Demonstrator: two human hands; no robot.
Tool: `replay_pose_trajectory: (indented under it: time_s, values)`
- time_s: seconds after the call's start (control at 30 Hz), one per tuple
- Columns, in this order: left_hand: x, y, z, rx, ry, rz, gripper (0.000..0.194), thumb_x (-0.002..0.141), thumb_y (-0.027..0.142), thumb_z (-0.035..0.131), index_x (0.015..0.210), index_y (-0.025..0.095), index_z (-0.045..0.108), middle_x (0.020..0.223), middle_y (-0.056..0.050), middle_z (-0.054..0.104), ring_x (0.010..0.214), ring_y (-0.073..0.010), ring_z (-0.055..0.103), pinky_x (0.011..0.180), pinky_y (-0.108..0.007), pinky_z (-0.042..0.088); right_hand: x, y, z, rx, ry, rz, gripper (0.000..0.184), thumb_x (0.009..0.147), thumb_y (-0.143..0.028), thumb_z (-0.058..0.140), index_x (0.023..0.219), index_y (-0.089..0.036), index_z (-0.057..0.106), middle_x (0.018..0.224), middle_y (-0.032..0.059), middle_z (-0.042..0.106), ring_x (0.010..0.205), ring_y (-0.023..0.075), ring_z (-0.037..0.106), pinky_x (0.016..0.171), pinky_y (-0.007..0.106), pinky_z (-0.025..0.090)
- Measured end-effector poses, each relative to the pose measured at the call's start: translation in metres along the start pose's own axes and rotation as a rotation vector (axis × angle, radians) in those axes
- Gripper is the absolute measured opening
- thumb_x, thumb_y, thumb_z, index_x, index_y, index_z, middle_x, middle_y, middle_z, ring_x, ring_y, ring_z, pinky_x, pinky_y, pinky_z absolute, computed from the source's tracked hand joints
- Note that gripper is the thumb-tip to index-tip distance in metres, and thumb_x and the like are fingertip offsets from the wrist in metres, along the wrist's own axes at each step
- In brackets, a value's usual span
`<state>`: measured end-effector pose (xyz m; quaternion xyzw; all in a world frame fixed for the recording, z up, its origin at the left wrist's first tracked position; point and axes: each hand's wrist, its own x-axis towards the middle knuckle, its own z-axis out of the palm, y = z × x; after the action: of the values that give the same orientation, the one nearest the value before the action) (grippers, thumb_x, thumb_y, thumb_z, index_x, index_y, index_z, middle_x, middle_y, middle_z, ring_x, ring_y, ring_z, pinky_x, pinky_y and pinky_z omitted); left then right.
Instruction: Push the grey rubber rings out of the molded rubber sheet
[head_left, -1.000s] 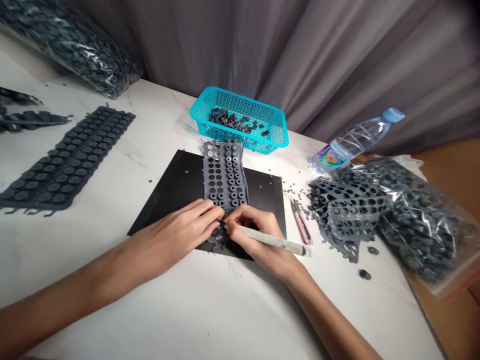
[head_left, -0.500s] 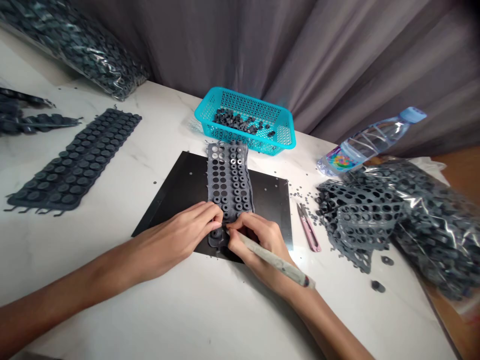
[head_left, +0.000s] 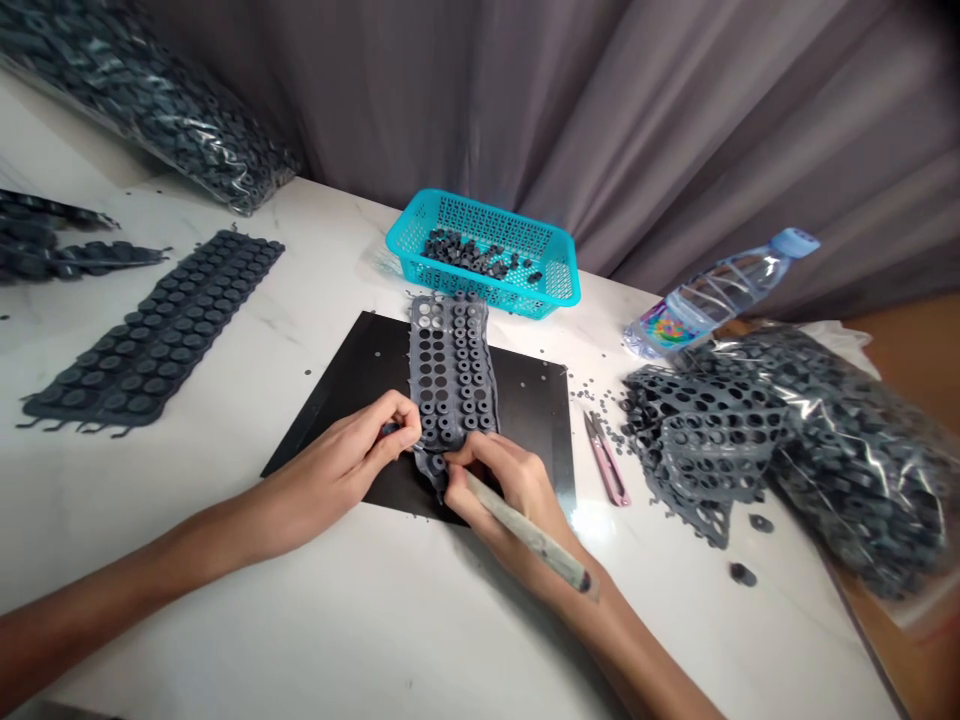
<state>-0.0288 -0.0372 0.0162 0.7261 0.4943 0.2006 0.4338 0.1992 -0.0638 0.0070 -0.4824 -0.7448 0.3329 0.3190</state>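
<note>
A dark grey rubber sheet (head_left: 454, 370) with rows of round holes and ring-shaped plugs lies lengthwise on a black mat (head_left: 330, 400). At its near left edge my left hand (head_left: 364, 445) is closed in a pinch, a small dark rubber piece (head_left: 390, 428) showing between the fingers. My right hand (head_left: 517, 490) grips a pen-like tool (head_left: 532, 535) with a pale, wrapped-looking handle slanting back over the wrist. Its fingertips press at the sheet's near end, which is bent and lifted a little; the tool's tip is hidden.
Behind the mat stands a turquoise basket (head_left: 487, 290) with loose rubber plugs. Pink thread snips (head_left: 609, 465), perforated sheet scraps (head_left: 712, 450), a plastic bottle (head_left: 720, 295) and a filled bag (head_left: 862, 470) lie right. Another studded sheet (head_left: 161, 335) and bag (head_left: 172, 110) are left.
My left hand has moved slightly left from the sheet, a small dark piece now visible in its fingers. The sheet's near end has bent. The whole view has shifted a little.
</note>
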Motion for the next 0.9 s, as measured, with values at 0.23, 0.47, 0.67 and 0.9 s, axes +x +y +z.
replay_pose_trajectory:
  time_s: [0.23,0.47,0.67,0.9]
  values:
    - [0.001,-0.006,-0.002,0.014,-0.107,0.017,0.032,0.114,0.052,0.033,0.109,0.027,0.052,0.107,0.0,0.063,0.099,-0.0188,0.061,0.093,-0.031,0.047,-0.006,0.004,-0.005,0.08,0.055,0.027,0.012,0.1,-0.022,0.06,0.091,-0.021,0.069,0.077,-0.0003,0.063,0.067,0.0155,0.056,0.064,0.029,0.043]
    - [0.001,-0.012,-0.007,0.076,-0.159,0.13,0.023,0.115,0.04,0.034,0.119,0.028,0.054,0.116,-0.002,0.064,0.11,-0.018,0.063,0.101,-0.03,0.047,-0.012,0.001,-0.007,-0.273,0.25,-0.311,0.02,0.099,-0.008,0.052,0.105,-0.021,0.066,0.103,0.0106,0.067,0.098,0.0283,0.058,0.087,0.047,0.051]
    - [-0.004,-0.012,-0.02,0.135,-0.241,0.186,0.023,0.116,0.031,0.032,0.123,0.027,0.054,0.118,-0.002,0.06,0.11,-0.0174,0.062,0.099,-0.028,0.047,-0.018,0.001,0.001,-0.441,0.035,-0.299,0.039,0.101,0.004,0.037,0.123,-0.019,0.06,0.118,0.0135,0.065,0.105,0.027,0.057,0.084,0.04,0.057]
    - [-0.006,-0.007,-0.022,0.116,-0.278,0.069,0.022,0.116,0.04,0.033,0.123,0.029,0.051,0.117,0.0,0.058,0.107,-0.0152,0.06,0.099,-0.026,0.046,-0.016,0.0,0.005,-0.442,-0.046,-0.344,0.025,0.108,-0.012,0.05,0.13,-0.014,0.062,0.117,0.0144,0.069,0.096,0.0275,0.059,0.082,0.043,0.055]
